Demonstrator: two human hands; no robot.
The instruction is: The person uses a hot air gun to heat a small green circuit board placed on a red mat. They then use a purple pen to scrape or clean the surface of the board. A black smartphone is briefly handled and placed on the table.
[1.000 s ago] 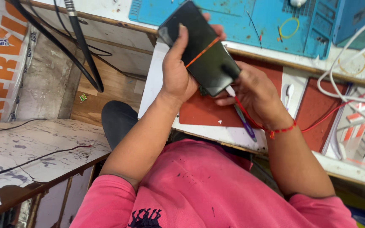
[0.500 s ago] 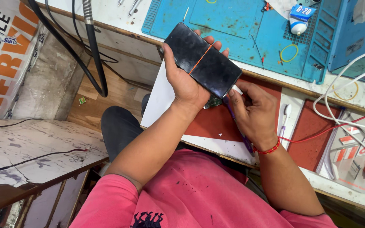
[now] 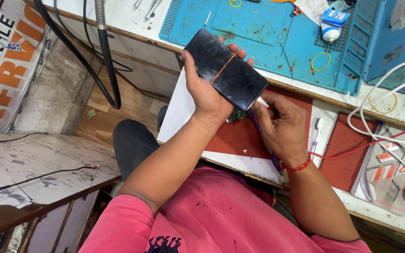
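— What does the left hand (image 3: 207,96) have?
— Its grip is clamped round a black phone (image 3: 226,75) with an orange band across it, held tilted above the bench (image 3: 277,161) edge.
— And the right hand (image 3: 280,126)?
— Just beside the phone's lower end, fingers pinched together on a small white piece (image 3: 262,101). A blue mat (image 3: 268,33) lies beyond.

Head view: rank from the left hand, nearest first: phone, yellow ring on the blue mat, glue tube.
1. phone: held in the left hand, over the bench edge.
2. yellow ring: on the blue mat, to the right of the phone.
3. glue tube: farther back, at the mat's top right.
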